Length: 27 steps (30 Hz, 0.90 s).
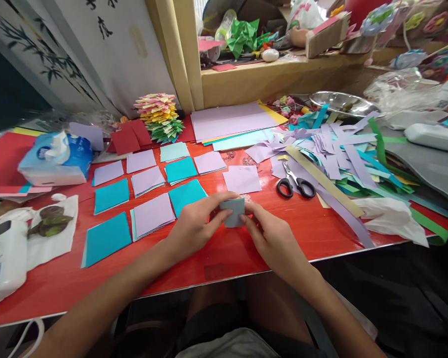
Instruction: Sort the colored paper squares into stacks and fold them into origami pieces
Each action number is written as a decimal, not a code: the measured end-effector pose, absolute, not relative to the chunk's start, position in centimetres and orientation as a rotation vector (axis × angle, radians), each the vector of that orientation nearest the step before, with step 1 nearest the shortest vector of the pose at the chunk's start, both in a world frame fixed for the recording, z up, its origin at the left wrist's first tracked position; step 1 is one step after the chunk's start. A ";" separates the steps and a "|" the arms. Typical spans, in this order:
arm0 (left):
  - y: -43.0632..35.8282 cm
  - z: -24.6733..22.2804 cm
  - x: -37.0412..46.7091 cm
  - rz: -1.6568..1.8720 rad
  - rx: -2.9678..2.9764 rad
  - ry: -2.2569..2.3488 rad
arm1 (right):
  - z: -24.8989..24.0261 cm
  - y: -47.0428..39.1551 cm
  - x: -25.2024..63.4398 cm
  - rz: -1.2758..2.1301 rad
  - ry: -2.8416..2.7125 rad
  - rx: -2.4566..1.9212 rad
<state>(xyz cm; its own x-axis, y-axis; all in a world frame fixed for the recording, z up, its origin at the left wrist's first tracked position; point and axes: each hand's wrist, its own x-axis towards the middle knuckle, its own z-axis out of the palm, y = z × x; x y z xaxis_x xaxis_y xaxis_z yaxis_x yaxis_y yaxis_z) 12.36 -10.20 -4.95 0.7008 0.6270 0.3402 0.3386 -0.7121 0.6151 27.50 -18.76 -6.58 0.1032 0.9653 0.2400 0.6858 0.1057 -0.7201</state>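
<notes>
A small grey-blue piece of paper (234,213), seemingly folded, is held up over the front of the red table (224,253). My left hand (199,221) pinches its left edge between thumb and fingers. On the opposite edge, my right hand (271,231) grips it the same way. Just beyond lies a single lilac paper square (242,179). Black-handled scissors (294,183) rest to the right with their blades pointing away. Left of my hands, stacks of cut squares sit in rows, among them a teal stack (108,237) and a lilac stack (154,215).
A heap of paper strips (336,149) covers the right side, beside a crumpled tissue (392,216). Large lilac sheets (235,122) and a folded-paper tree (160,117) stand at the back. On the left are a tissue box (56,161) and a white device (5,261).
</notes>
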 end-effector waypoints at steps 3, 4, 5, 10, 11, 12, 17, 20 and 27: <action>-10.0 -4.5 12.4 0.685 2.184 0.869 | -6.2 -18.9 27.8 0.543 -1.578 -1.681; -9.8 -4.4 12.4 0.657 2.135 0.903 | -6.2 -18.8 27.9 0.571 -1.574 -1.690; -9.6 -4.4 12.4 0.620 2.101 0.930 | -6.2 -18.8 27.9 0.592 -1.569 -1.698; -9.1 -4.9 12.6 0.465 2.159 0.978 | -6.7 -18.7 27.9 0.544 -1.444 -1.714; -9.1 -5.0 12.7 0.468 2.209 0.980 | -6.7 -18.7 28.0 0.521 -1.422 -1.712; -9.1 -5.1 12.7 0.482 2.260 0.980 | -6.6 -18.8 28.3 0.495 -1.410 -1.711; -9.0 -5.1 12.7 0.632 2.381 0.990 | -3.9 -17.9 30.9 0.275 -1.629 -1.774; -8.9 -5.0 12.6 0.705 2.401 1.008 | -1.5 -15.2 32.7 0.202 -2.035 -1.909; -8.4 -4.8 12.2 0.769 2.461 1.031 | -2.3 -7.0 33.9 0.544 -2.496 -1.781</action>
